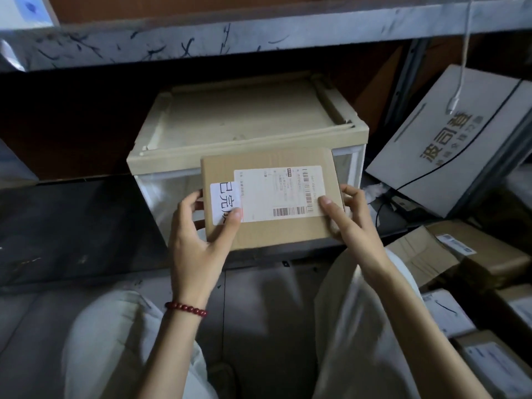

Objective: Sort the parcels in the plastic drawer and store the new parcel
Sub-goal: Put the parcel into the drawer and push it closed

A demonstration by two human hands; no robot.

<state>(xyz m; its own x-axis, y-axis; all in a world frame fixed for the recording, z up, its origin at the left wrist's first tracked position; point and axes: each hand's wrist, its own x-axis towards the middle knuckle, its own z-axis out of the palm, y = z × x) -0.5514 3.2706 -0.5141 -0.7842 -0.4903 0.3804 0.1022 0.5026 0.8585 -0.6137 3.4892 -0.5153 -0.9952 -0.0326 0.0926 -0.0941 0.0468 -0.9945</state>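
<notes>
I hold the parcel [273,236] in the air with both hands, just in front of the plastic drawer [161,194]; my left hand [201,240] grips its left edge, the thumb on a small white sticker [223,197] with large dark characters; my right hand [355,223] grips the right edge, the thumb on a corner of the shipping label [282,191]; the parcel is flat, brown cardboard; the label is white, with barcodes.

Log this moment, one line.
left grip: holds flat brown cardboard parcel | right grip: holds it | parcel: in front of beige-topped clear plastic drawer | stored: no
</notes>
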